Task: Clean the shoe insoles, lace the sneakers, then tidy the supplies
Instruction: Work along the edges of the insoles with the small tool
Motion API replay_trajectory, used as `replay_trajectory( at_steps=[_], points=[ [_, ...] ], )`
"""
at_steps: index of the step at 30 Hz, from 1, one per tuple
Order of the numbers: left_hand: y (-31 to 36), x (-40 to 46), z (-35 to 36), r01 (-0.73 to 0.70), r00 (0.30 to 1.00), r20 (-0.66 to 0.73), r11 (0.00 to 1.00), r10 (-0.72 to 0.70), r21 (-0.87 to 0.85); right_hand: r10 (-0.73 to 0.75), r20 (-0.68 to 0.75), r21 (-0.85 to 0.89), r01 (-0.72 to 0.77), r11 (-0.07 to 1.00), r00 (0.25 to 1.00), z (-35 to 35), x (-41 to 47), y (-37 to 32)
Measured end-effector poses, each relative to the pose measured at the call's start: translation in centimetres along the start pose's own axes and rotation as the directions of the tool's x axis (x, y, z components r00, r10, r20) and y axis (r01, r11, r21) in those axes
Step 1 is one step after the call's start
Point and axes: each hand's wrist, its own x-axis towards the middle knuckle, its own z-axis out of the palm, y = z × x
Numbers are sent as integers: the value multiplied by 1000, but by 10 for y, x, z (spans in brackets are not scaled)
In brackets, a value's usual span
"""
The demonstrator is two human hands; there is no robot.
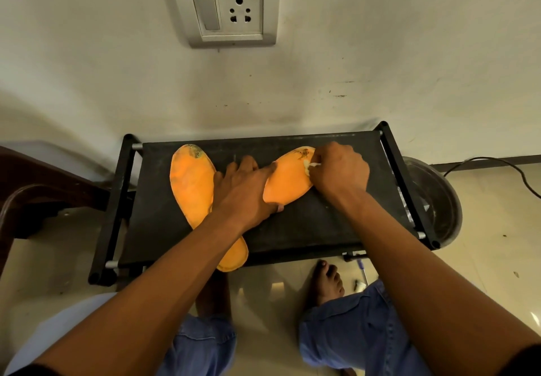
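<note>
Insoles lie on a low black rack (292, 229) against the wall, seen from the head camera: the left insole (191, 182) runs near to far with its heel hanging over the near edge, and the right insole (288, 178) slants from near-left to far-right, its dirty toe at the far end. The left hand (243, 191) lies flat with fingers spread, pressing the near half of the right insole down. The right hand (341, 169) has its fingers curled round a small pale wad (311, 167), likely cloth or cotton, pressed on the stained toe. So the dirt sits right under the right hand, and rubbing along the slanted length looks like the natural stroke. A metal bowl (439, 200) stands just right of the rack. No brand or writing can be read anywhere.
</note>
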Motion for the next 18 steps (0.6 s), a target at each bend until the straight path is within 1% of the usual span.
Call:
replay_trajectory(
  at_steps=[2, 5, 7, 9, 14, 16, 18],
  points=[
    [0, -1, 0, 1, 1000, -1, 1000, -1, 7, -2, 50, 9, 1, 1000, 999, -2, 0, -2],
    [0, -1, 1, -2, 1000, -4, 1000, 2, 10, -53, 166, 1, 54, 999, 985, 0, -10, -10],
    [1, 0, 1, 5, 1000, 1, 1000, -5, 8, -91, 216, 3, 93, 996, 972, 5, -19, -12],
    [1, -1, 2, 4, 1000, 3, 1000, -4, 6, -83, 203, -18, 89, 996, 976, 6, -22, -11],
    [1, -4, 1, -8, 1000, -12, 1000, 9, 26, 14, 18, -54, -13, 998, 1000, -2, -10, 2],
    [0, -5, 1, -11, 1000, -14, 999, 11, 30, 27, 7, -38, -26, 999, 1000, -4, -4, 5],
    [0, -6, 1, -13, 1000, -16, 999, 14, 31, 20, 35, -21, -19, 1000, 999, -6, -1, 7]
  ],
)
